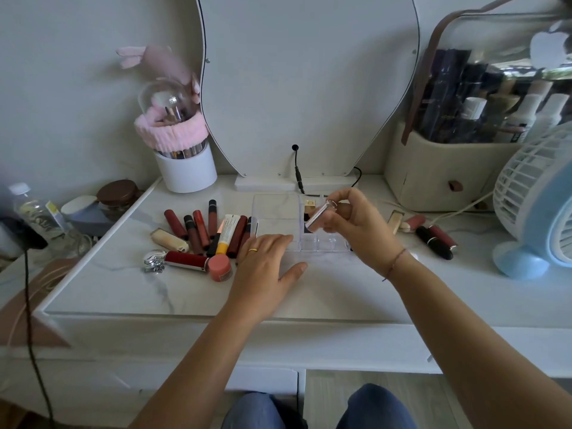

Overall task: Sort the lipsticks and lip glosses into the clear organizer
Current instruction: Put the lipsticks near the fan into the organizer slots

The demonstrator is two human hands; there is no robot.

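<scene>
The clear organizer (275,209) stands mid-table in front of the mirror. A gold-capped lipstick (309,205) stands in one of its small back compartments. My right hand (359,226) pinches a silver lipstick tube (320,215), tilted, just above the small compartments. My left hand (266,261) rests flat on the table with its fingers against the organizer's front left corner. A pile of lip glosses (201,227) lies left of the organizer, with a red and silver lipstick (185,261) in front. More lipsticks (433,239) lie to the right.
A white brush cup with a pink band (185,168) stands back left. A pink jar (220,267) and a yellow-capped tube (227,232) lie among the glosses. A beige cosmetics case (439,168) and a blue fan (535,212) stand at right. The mirror's black cable (298,174) hangs behind the organizer.
</scene>
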